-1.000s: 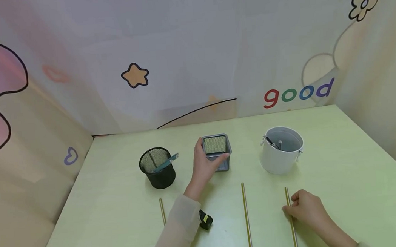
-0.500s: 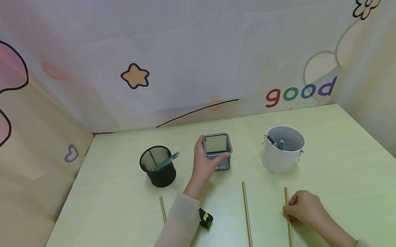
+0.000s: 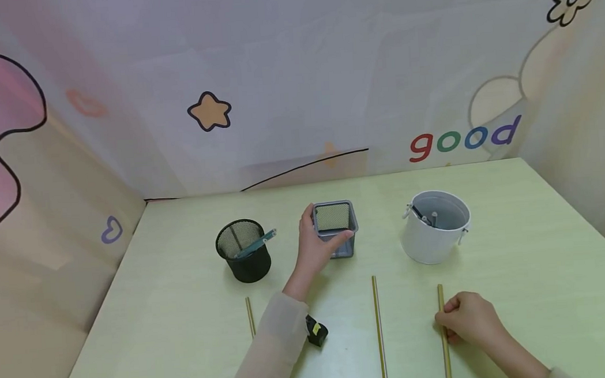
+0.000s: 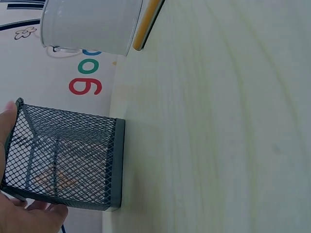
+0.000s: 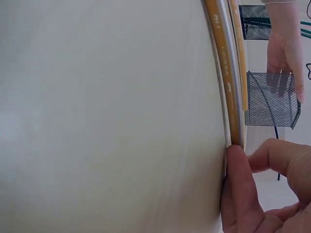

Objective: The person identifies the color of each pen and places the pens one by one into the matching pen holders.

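My left hand [image 3: 318, 249] grips a square grey mesh pen holder [image 3: 333, 217], thumb across its near side and fingers at its left. In the left wrist view, fingertips also show around the mesh pen holder [image 4: 68, 155], which stands on the table. Toward the front right, my right hand [image 3: 472, 320] pinches a long gold pencil [image 3: 445, 354] between thumb and fingers. The right wrist view shows printed marks and a silver stripe on this pencil [image 5: 226, 68]; it lies at or just above the tabletop, I cannot tell which.
A black round mesh cup [image 3: 250, 267] with teal pencils stands left. At the right is a white bucket [image 3: 425, 239] holding dark and white sticks. A second gold pencil [image 3: 379, 329], a partly hidden pencil [image 3: 250, 316] and a small black object with yellow marks [image 3: 317, 330] lie on the table.
The right hand's pencil has turned slightly to point straighter away, and its silver edge no longer shows in the head view. The left hand keeps its hold; the head view has shifted slightly.
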Demonstrator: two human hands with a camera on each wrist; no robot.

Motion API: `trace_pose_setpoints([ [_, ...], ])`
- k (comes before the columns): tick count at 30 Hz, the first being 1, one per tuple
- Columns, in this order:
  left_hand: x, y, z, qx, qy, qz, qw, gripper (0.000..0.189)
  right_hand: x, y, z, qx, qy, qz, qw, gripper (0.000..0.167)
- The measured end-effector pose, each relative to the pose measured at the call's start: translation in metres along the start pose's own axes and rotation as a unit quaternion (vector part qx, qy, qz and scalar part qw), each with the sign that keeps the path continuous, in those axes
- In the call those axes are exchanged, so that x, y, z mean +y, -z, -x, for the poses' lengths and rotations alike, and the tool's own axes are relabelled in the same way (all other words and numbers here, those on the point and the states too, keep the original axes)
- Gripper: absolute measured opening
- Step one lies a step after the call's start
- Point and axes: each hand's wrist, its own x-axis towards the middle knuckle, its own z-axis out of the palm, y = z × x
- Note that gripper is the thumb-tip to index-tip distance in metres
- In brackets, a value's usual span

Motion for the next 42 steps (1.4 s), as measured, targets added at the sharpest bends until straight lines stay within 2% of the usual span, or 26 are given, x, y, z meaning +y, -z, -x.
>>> trace_pose_setpoints([
  [8,-0.001,-0.001,0.0,0.004,0.006,0.005,1.0,0.097,-0.001,-0.004,0.005,0.009,0.017,-0.029,0.9994,0.015],
  [14,0.0,-0.001,0.001,0.005,0.003,0.003,1.0,0.097,-0.017,-0.014,0.015,-0.001,0.044,-0.047,0.9979,0.013],
  [20,-0.001,0.0,0.001,0.008,-0.003,0.006,0.9999,0.098,-0.03,-0.015,0.021,0.007,0.074,-0.051,0.9959,0.013],
  [27,-0.002,-0.001,0.002,0.01,-0.002,0.009,0.9999,0.098,-0.037,-0.014,0.028,0.015,0.105,-0.048,0.9932,0.012],
  [42,-0.002,-0.001,0.001,0.01,-0.002,0.0,0.9999,0.099,-0.051,-0.008,0.044,0.035,0.144,-0.027,0.9886,0.015],
])
